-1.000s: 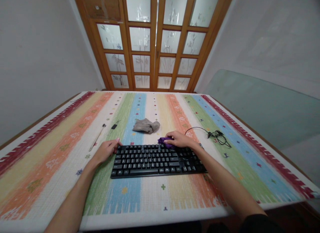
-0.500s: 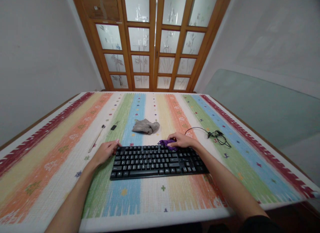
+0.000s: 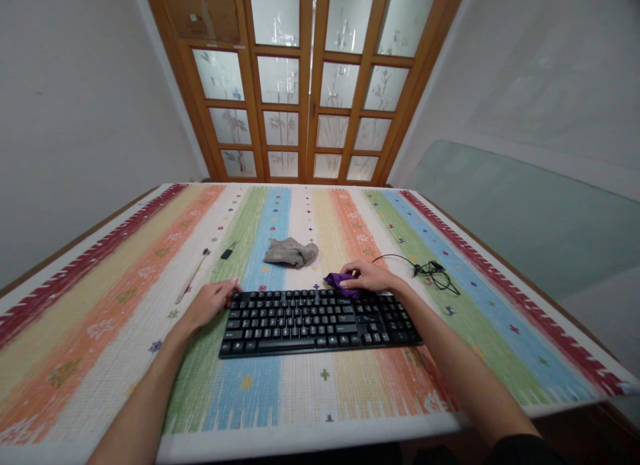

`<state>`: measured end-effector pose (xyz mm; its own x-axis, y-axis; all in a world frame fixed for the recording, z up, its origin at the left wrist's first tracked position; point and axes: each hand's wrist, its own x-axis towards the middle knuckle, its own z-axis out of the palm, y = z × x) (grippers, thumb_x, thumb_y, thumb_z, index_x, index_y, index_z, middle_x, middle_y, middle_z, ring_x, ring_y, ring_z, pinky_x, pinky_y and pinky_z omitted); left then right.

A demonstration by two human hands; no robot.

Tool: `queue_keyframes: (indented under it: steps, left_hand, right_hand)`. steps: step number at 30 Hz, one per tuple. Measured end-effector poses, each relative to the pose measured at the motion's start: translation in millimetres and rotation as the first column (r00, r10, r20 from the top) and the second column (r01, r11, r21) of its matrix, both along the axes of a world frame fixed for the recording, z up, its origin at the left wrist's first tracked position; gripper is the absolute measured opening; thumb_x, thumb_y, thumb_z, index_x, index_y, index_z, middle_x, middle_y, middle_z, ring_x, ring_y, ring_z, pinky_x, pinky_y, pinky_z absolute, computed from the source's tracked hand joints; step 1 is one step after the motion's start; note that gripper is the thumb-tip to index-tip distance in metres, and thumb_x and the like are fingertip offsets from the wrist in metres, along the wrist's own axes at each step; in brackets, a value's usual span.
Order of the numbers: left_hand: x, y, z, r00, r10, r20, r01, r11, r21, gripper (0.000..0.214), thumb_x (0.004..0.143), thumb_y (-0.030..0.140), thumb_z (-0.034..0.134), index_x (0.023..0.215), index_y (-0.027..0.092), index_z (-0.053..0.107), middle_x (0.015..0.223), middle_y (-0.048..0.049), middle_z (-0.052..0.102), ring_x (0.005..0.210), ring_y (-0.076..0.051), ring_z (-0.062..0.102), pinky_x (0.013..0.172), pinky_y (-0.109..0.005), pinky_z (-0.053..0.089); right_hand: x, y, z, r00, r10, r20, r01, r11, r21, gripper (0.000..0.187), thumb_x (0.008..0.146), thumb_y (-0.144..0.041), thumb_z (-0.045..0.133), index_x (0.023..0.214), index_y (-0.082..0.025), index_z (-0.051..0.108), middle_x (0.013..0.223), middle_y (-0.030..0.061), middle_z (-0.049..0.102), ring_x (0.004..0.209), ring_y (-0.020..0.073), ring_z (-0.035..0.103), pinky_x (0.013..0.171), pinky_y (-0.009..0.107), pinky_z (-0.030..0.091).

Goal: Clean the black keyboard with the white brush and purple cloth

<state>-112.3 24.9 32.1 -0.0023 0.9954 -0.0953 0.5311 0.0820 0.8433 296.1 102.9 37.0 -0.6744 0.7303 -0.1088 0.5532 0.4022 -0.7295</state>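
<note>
A black keyboard (image 3: 315,321) lies across the near middle of a striped, many-coloured table cover (image 3: 125,298). My right hand (image 3: 369,276) is closed on a small purple cloth (image 3: 341,283) and presses it on the keyboard's far edge, right of centre. My left hand (image 3: 210,302) rests at the keyboard's left end, fingers loosely curled against its far left corner, holding it steady.
A crumpled grey cloth (image 3: 291,252) lies just beyond the keyboard. The keyboard's black cable (image 3: 430,273) is coiled to the right. A thin brush (image 3: 193,275) and a small black item (image 3: 227,254) lie at the left. Wooden glass-paned doors (image 3: 305,85) stand behind the table.
My right hand has slid the purple cloth to the right along the keyboard's far edge. The left hand has stayed at the left end.
</note>
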Motion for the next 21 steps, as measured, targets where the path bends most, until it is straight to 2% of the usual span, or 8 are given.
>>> queue_keyframes:
  steps: [5, 12, 17, 21]
  left_hand:
    - [1.0, -0.4, 1.2, 1.0, -0.003, 0.0, 0.003, 1.0, 0.006, 0.067, 0.075, 0.076, 0.046, 0.074, 0.015, 0.071, 0.052, 0.001, 0.052, 0.05, -0.015, 0.045, 0.049, -0.026, 0.033]
    - [-0.7, 1.3, -0.6, 1.0, -0.013, -0.024, 0.013, 1.0, 0.004, 0.068, 0.075, 0.076, 0.044, 0.073, 0.015, 0.071, 0.052, 0.0007, 0.052, 0.051, -0.016, 0.046, 0.049, -0.027, 0.033]
    - [-0.4, 1.0, -0.4, 0.999, -0.01, -0.03, 0.01, 1.0, 0.004, 0.069, 0.075, 0.077, 0.042, 0.074, 0.014, 0.072, 0.051, 0.0009, 0.051, 0.051, -0.016, 0.046, 0.049, -0.027, 0.033]
    - [0.0, 0.7, 0.1, 0.999, -0.006, -0.032, 0.006, 1.0, 0.007, 0.068, 0.075, 0.077, 0.043, 0.073, 0.015, 0.071, 0.05, 0.0019, 0.049, 0.049, -0.015, 0.044, 0.049, -0.027, 0.033]
  right_hand:
    - [1.3, -0.9, -7.7, 0.998, 0.049, 0.025, -0.048, 0.998, -0.052, 0.047, 0.077, -0.057, 0.065, 0.089, -0.012, 0.071, 0.077, 0.004, 0.067, 0.069, 0.0176, 0.057, 0.063, 0.027, 0.043]
    - [0.2, 2.4, -13.8, 0.999, 0.029, 0.029, -0.028, 0.999, -0.019, 0.046, 0.079, -0.057, 0.062, 0.082, -0.012, 0.069, 0.07, 0.0011, 0.06, 0.065, 0.0156, 0.051, 0.06, 0.026, 0.037]
    - [-1.3, 2.3, -9.6, 0.999, -0.036, 0.032, 0.035, 0.999, 0.028, 0.046, 0.084, -0.057, 0.057, 0.081, -0.012, 0.067, 0.069, 0.0018, 0.06, 0.065, 0.0159, 0.051, 0.058, 0.026, 0.035]
    - [-6.4, -3.1, -2.7, 0.999, -0.044, 0.018, 0.043, 0.998, 0.051, 0.049, 0.088, -0.059, 0.051, 0.087, -0.013, 0.067, 0.078, 0.004, 0.064, 0.071, 0.0171, 0.055, 0.063, 0.026, 0.039]
